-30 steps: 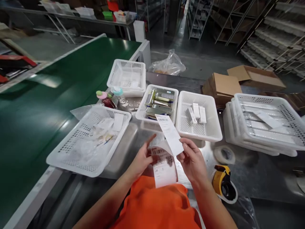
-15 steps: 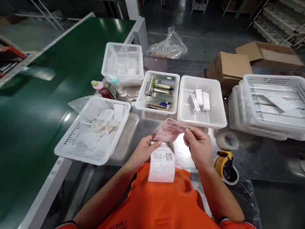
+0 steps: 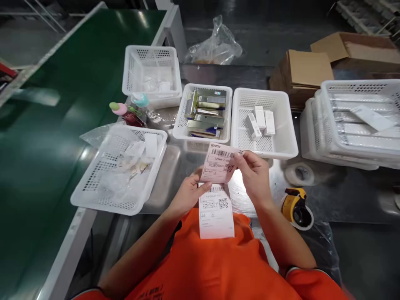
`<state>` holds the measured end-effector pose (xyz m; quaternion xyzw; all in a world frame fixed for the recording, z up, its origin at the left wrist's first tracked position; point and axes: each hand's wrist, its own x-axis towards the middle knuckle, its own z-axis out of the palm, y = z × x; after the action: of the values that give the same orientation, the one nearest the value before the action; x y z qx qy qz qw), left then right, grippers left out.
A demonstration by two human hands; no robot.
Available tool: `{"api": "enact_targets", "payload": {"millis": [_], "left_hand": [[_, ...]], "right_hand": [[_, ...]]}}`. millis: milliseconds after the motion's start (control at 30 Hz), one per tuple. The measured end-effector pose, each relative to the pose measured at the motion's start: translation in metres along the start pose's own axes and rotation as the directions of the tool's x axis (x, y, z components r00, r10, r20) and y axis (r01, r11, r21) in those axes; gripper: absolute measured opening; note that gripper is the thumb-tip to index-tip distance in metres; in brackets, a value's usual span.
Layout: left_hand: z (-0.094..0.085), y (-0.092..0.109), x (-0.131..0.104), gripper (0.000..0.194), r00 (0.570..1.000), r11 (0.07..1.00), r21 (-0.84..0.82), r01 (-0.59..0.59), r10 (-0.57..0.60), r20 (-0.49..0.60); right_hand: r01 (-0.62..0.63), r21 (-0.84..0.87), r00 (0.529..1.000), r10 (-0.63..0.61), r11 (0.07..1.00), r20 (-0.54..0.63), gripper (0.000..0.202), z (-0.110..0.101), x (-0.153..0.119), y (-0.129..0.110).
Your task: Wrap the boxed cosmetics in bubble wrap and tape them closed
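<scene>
A printed shipping label (image 3: 219, 162), pinkish with a barcode and QR code, is held up in front of me. My right hand (image 3: 254, 177) pinches its right edge between thumb and fingers. My left hand (image 3: 189, 193) is closed on the label's lower left corner. Below it hangs a second white label (image 3: 216, 214), marked J6, its top under my left thumb; I cannot tell whether the two are joined. Just beyond the labels stand a basket of gold-green boxes (image 3: 208, 121) and a basket with several small white boxes (image 3: 260, 122).
A basket (image 3: 156, 183) with plastic bags sits left, beside a green conveyor (image 3: 46, 137). Pump bottles (image 3: 128, 114) stand behind it, near another white basket (image 3: 179, 89). On the right are stacked baskets (image 3: 340, 152), cardboard (image 3: 309, 68), a tape roll (image 3: 300, 174) and a yellow tape dispenser (image 3: 296, 208).
The upper label has tilted up and flattened, so its print now faces me. My right hand has shifted slightly left with its edge. The whole view has moved a little.
</scene>
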<state>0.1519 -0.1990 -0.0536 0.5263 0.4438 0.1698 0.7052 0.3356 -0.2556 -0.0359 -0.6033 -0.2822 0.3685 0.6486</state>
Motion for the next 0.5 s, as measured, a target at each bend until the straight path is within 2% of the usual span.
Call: {"api": "enact_targets", "payload": {"millis": [100, 233, 300, 367, 400, 433, 500], "left_hand": [[-0.001, -0.002, 0.002, 0.033, 1.0, 0.999, 0.035, 0.013, -0.014, 0.026], [0.004, 0.001, 0.006, 0.041, 0.982, 0.982, -0.047, 0.185, -0.183, 0.047], [0.005, 0.003, 0.008, 0.044, 0.97, 0.965, -0.106, 0.24, -0.242, -0.009], [0.003, 0.005, 0.01, 0.047, 0.956, 0.948, -0.181, 0.262, -0.281, -0.086], [0.001, 0.006, 0.011, 0.049, 0.947, 0.94, -0.219, 0.263, -0.294, -0.126], [-0.002, 0.006, 0.012, 0.05, 0.938, 0.932, -0.251, 0.262, -0.307, -0.159], [-0.007, 0.008, 0.013, 0.051, 0.924, 0.919, -0.292, 0.265, -0.329, -0.194]], "right_hand": [[-0.003, 0.009, 1.0, 0.004, 1.0, -0.005, 0.04, 0.004, 0.006, 0.004], [-0.046, 0.024, 0.998, 0.045, 0.999, 0.042, 0.039, 0.003, 0.023, 0.019], [-0.058, -0.018, 0.998, 0.059, 0.998, 0.025, 0.037, -0.01, 0.043, 0.037], [-0.046, -0.198, 0.995, 0.028, 0.979, -0.095, 0.037, -0.033, 0.072, 0.059], [-0.065, -0.343, 0.985, 0.004, 0.937, -0.175, 0.036, -0.047, 0.089, 0.071], [-0.118, -0.505, 0.97, -0.009, 0.855, -0.241, 0.035, -0.061, 0.107, 0.082], [-0.285, -0.757, 0.947, 0.052, 0.588, -0.317, 0.038, -0.085, 0.141, 0.104]]}}
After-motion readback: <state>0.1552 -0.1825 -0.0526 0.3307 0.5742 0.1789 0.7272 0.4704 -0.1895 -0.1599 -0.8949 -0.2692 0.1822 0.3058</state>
